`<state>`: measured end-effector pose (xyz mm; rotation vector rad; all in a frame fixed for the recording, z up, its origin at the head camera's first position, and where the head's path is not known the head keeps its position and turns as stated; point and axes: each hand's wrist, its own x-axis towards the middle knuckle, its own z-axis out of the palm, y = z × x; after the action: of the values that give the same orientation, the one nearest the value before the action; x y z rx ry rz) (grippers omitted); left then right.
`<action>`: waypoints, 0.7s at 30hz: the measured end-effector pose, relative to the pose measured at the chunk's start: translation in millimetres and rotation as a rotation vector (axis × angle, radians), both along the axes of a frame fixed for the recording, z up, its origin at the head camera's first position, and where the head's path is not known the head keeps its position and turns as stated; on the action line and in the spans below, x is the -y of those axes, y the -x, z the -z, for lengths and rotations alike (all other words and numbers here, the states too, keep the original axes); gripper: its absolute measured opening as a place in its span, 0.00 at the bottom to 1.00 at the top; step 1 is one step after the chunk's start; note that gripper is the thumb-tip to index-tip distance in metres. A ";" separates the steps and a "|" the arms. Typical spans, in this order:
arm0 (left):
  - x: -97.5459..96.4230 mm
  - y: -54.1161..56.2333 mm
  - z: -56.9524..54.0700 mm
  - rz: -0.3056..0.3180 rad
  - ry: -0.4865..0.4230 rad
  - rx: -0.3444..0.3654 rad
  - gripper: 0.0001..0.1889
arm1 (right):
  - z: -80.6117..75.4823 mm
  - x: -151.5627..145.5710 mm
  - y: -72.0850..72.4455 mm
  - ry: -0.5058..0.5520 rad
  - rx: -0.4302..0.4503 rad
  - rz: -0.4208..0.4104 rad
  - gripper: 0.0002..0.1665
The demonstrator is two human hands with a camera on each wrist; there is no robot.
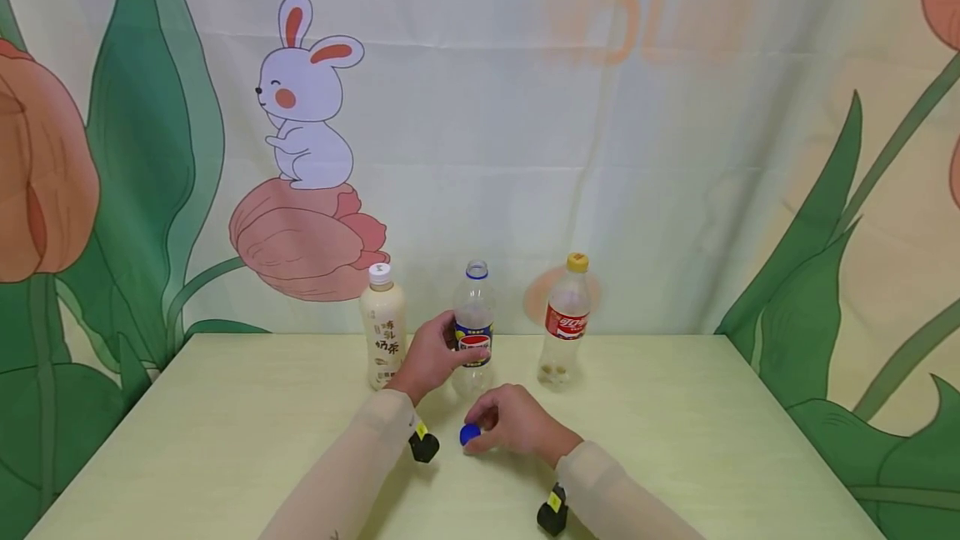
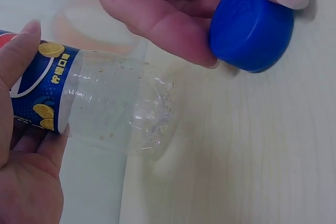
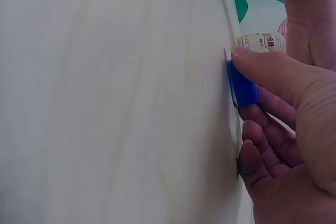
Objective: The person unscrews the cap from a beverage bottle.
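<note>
Roomy tabletop [image 1: 675, 423], edge [image 1: 660, 335] behind uncapped bottle [image 1: 475, 333] in left grip [image 1: 432, 357], cap [image 1: 469, 434] in right grip [image 1: 519, 422]

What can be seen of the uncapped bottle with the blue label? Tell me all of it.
The bottle is clear and looks like plastic, with a blue label showing yellow fruit slices and a red and white logo. Its mouth is open, with a blue ring round the neck; small drops or specks dot the wall. It is upright, apparently standing on the table, between a cream bottle and a yellow-capped bottle. The left hand grips it round the label.
</note>
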<state>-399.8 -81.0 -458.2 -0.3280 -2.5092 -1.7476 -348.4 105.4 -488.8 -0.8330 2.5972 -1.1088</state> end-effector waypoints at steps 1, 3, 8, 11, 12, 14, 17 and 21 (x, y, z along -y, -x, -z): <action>-0.1 0.3 0.2 0.001 -0.003 0.004 0.36 | 0.1 0.1 0.0 -0.003 0.001 0.001 0.16; -0.4 0.9 0.9 0.001 -0.005 0.012 0.37 | 0.1 -0.2 0.2 -0.010 0.004 0.005 0.16; -1.4 1.2 1.4 0.007 -0.023 0.016 0.37 | -0.2 -0.9 0.3 -0.019 0.002 0.013 0.16; -2.0 0.5 1.5 0.013 -0.027 0.006 0.37 | -0.1 -1.2 0.4 -0.026 -0.014 0.010 0.17; -2.1 0.2 1.5 0.012 -0.026 0.004 0.37 | 0.0 -1.2 0.6 -0.030 -0.020 0.009 0.17; -2.2 -0.4 1.7 0.008 -0.021 0.000 0.37 | -0.2 -1.0 0.5 -0.035 -0.029 0.007 0.17; -2.2 -1.2 1.4 0.004 -0.016 0.005 0.37 | -0.8 -0.6 0.2 -0.040 -0.034 0.004 0.17; -1.7 -2.1 0.5 0.006 -0.011 0.009 0.37 | -1.1 -0.2 0.1 -0.044 -0.029 0.000 0.18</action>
<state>-397.7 -79.3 -458.8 -0.3288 -2.5058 -1.7686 -348.5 105.6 -487.7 -0.8455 2.6346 -1.0437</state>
